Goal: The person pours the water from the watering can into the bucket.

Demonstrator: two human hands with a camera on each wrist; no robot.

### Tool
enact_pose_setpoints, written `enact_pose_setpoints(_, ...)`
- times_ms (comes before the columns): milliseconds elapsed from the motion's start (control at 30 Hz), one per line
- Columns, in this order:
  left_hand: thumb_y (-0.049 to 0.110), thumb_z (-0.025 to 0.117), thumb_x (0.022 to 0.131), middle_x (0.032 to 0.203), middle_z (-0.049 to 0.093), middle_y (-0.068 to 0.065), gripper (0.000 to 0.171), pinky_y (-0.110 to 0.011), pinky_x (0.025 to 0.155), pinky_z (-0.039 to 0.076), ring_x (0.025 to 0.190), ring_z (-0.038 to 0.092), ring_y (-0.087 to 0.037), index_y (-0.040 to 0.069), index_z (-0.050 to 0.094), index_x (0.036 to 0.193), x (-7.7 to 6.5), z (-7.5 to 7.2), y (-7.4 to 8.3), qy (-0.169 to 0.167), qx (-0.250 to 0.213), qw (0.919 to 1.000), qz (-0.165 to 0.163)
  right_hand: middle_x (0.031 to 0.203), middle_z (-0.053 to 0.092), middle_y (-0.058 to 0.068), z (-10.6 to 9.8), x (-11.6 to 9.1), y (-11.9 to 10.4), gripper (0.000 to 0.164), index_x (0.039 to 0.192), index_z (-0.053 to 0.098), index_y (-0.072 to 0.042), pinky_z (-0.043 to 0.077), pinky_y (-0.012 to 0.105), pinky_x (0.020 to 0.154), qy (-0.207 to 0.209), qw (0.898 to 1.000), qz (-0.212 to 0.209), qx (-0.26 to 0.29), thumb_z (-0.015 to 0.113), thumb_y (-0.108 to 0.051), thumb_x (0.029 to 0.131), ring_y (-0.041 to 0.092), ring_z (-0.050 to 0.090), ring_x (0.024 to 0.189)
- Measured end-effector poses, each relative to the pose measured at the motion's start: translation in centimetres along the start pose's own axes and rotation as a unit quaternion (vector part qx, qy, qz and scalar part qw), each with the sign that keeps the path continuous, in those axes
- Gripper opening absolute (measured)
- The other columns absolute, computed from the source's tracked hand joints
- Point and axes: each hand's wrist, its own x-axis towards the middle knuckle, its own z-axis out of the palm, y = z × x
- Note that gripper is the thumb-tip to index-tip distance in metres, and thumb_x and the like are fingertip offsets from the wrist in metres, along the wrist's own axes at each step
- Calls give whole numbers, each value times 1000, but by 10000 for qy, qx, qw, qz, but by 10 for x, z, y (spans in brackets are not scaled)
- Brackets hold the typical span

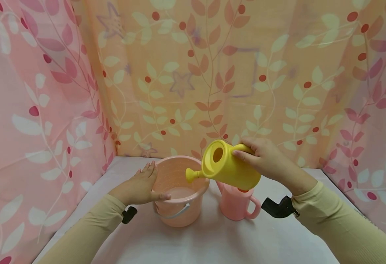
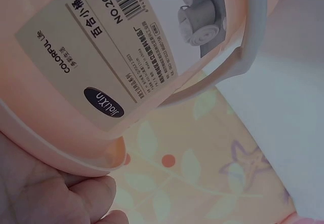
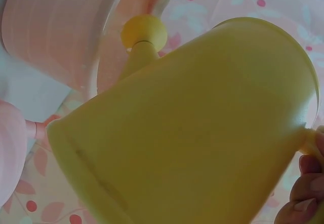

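Note:
My left hand [image 1: 139,186] rests on the left rim of a peach plastic bucket [image 1: 181,216], its fingers straight and its thumb extended along the near rim. In the left wrist view the bucket's label [image 2: 96,51] and its grey handle [image 2: 243,57] show. My right hand [image 1: 265,156] grips the handle of a yellow watering can [image 1: 232,172], held tilted with its spout [image 1: 193,175] over the bucket. From the right wrist, the can's body hides much of the view, and part of my fingers [image 3: 306,188] shows at the edge.
A pink watering can [image 1: 235,203] stands on the white tabletop [image 1: 212,242], right of the bucket and partly under the yellow can. Patterned orange cloth [image 1: 186,91] hangs behind, with pink cloth [image 1: 47,128] at both sides.

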Motion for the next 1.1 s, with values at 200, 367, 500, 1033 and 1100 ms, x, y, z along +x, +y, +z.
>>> enact_pose_setpoints(200, 80, 43, 70, 148, 5, -29, 120, -55, 108, 11, 137, 5, -40, -11, 13, 141, 1, 2, -1, -17, 24, 10000, -19, 62, 47, -1, 0, 1, -1, 20, 80, 58, -12, 41, 25, 53, -40, 10000, -42, -25, 62, -30, 87, 15, 46, 61)
enact_pose_setpoints(367, 79, 44, 71, 148, 6, -29, 119, -56, 107, 12, 137, 6, -40, -12, 14, 141, 0, 1, -1, 34, -6, 10000, 13, 62, 46, -2, 0, 2, -2, 19, 80, 58, -12, 41, 25, 53, -35, 9999, -138, -81, 62, -29, 87, 15, 46, 61)
enact_pose_setpoints(500, 79, 45, 71, 147, 6, -29, 118, -56, 107, 12, 137, 6, -40, -12, 14, 141, 0, -1, 1, 33, -34, 10000, 13, 62, 45, -2, 0, 2, -2, 19, 79, 57, -13, 40, 25, 53, -48, 9998, -124, -124, 62, -30, 87, 15, 45, 62)
enact_pose_setpoints(1033, 77, 46, 72, 147, 7, -30, 117, -56, 107, 12, 137, 7, -40, -12, 15, 140, -1, -1, 2, 57, -13, 10000, 10, 64, 46, -2, 2, 3, -3, 19, 81, 58, -13, 40, 26, 54, -112, 9996, -152, -231, 62, -30, 87, 14, 45, 63)
enact_pose_setpoints(1100, 77, 46, 72, 147, 7, -30, 116, -56, 107, 12, 136, 7, -41, -13, 15, 140, -1, -1, 2, 58, -16, 10000, 18, 64, 46, -2, 2, 3, -3, 18, 81, 58, -13, 40, 26, 54, -133, 9995, -147, -233, 62, -30, 87, 15, 45, 64)
